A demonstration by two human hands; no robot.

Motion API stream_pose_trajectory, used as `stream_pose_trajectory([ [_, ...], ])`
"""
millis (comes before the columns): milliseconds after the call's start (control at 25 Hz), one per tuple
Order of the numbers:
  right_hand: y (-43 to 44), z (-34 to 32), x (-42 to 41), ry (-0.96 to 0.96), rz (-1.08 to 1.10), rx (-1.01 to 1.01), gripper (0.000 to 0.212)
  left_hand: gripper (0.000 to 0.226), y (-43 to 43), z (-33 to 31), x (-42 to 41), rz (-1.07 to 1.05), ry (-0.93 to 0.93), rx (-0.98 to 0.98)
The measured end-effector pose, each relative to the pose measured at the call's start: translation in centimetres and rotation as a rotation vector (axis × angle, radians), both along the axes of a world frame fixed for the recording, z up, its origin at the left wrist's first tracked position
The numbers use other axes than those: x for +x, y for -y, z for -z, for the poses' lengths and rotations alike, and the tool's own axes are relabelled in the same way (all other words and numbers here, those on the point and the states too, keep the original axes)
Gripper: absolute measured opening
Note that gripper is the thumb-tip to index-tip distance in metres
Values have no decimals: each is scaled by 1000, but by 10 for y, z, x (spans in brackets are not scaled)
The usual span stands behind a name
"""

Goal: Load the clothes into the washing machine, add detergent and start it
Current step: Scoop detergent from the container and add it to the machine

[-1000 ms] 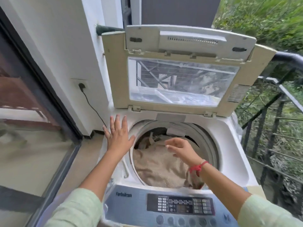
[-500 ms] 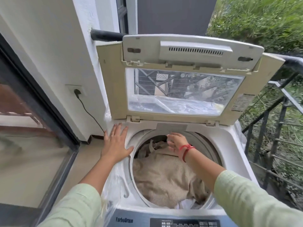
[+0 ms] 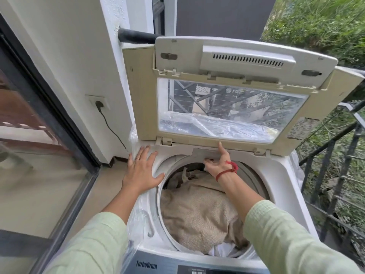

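At balcony washer, head view: person in pale-green sleeves (image 3: 94, 244) leans over an open top-loader, both arms reaching fwd.
Left hand (image 3: 141, 171): released, palm down, fingers spread flat on the white top deck at the rear-left corner of the tub opening; thumb lies along the tub rim; ring (image 3: 137, 159) on one finger.
Left arm: bare forearm runs up from lower left; sleeve ends near the elbow.
Right hand (image 3: 216, 164): grasping grey panel (image 3: 205, 152) at the back edge of the tub opening, fingers curled under its front lip, thumb pointing up w/ tip at the lid's lower edge; red thread (image 3: 227, 171) on wrist.
Right arm: crosses the tub from lower right, above the laundry.
Clothes (image 3: 197, 210): beige fabric heaped inside the tub, filling most of the opening; some white cloth at the front edge.
Washing machine (image 3: 276, 175): white top-loader, part-wrapped in clear plastic (image 3: 136, 214); lid (image 3: 142, 91) stands upright, hinged at the back, w/ a window; control panel (image 3: 167, 264) lettered "TurboDrum" at frame bottom.
Surroundings: white wall at left w/ socket (image 3: 98, 101), black plug in, cord (image 3: 112, 127) trailing down behind the machine; dark-framed glass door (image 3: 39, 155) far left; black metal railing (image 3: 335, 175) to the right, greenery (image 3: 316, 20) beyond; dark pipe (image 3: 136, 37) out of the wall behind the lid.
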State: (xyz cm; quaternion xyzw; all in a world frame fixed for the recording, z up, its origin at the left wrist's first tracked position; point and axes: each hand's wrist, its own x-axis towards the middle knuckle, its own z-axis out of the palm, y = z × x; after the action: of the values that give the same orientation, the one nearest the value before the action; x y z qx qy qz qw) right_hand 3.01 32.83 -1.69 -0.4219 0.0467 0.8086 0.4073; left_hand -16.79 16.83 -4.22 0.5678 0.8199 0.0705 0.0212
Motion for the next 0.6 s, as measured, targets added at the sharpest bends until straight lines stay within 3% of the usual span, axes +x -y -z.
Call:
stream_pose_trajectory([
  [120, 0, -1, -6, 58, 28, -33, 65, 82, 1, 0, 0, 4, 21, 26],
  [280, 0, 2, -10, 113, 40, -69, 17, 82, 0, 1, -1, 7, 15, 23],
  [320, -1, 3, -12, 117, 49, -67, 16, 85, 0, 2, -1, 7, 10, 23],
  [480, 1, 10, -12, 138, 34, -31, 17, 91, -1, 5, -3, 11, 25, 34],
  [520, 4, 11, -11, 144, 7, -8, 24, 90, -1, 5, -3, 11, 23, 32],
  [600, 10, 12, -9, 178, -65, 17, 59, 87, -1, 6, -4, 9, 17, 29],
])
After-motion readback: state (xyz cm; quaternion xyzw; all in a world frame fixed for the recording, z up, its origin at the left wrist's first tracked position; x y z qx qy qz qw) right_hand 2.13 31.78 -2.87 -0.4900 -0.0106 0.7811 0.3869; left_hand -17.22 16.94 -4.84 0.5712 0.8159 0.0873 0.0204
